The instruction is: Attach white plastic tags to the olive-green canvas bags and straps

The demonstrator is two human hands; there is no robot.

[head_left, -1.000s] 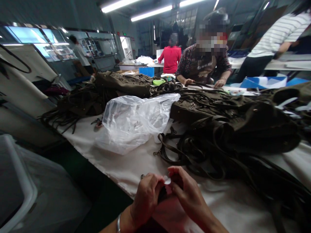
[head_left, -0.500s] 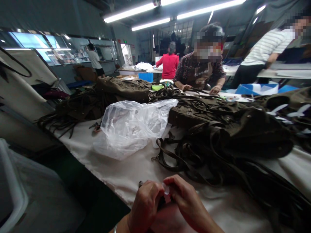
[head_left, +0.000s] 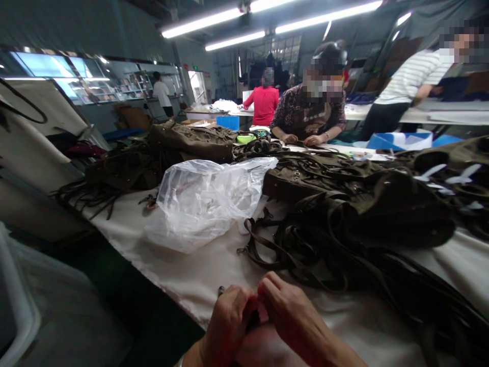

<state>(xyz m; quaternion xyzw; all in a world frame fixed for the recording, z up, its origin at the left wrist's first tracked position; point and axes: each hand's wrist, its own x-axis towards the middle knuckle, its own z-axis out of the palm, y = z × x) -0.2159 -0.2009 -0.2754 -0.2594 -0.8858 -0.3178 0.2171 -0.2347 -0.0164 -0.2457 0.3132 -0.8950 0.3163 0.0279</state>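
Observation:
At the near edge of the table, my left hand point(head_left: 228, 320) is closed, thumb and fingers pinched together. My right hand point(head_left: 293, 312) is also closed, its fingertips meeting those of the left. What they pinch is mostly hidden; only a small pale pinkish patch shows between them. Just beyond the hands lie dark olive straps point(head_left: 277, 257) with a metal clip at the loop's end. A crumpled clear plastic bag point(head_left: 208, 201) rests farther off on the white-covered table point(head_left: 153, 260).
Olive canvas bags point(head_left: 397, 209) with tangled straps cover the right side, and another pile point(head_left: 191, 140) lies at the back left. A white bin point(head_left: 23, 300) stands on the floor at left. Across the table a person in an apron point(head_left: 315, 114) handles straps.
My right fingertips have closed in, covering a small clear piece that showed between the hands before. Across the table, the person's hands have shifted left and closer together.

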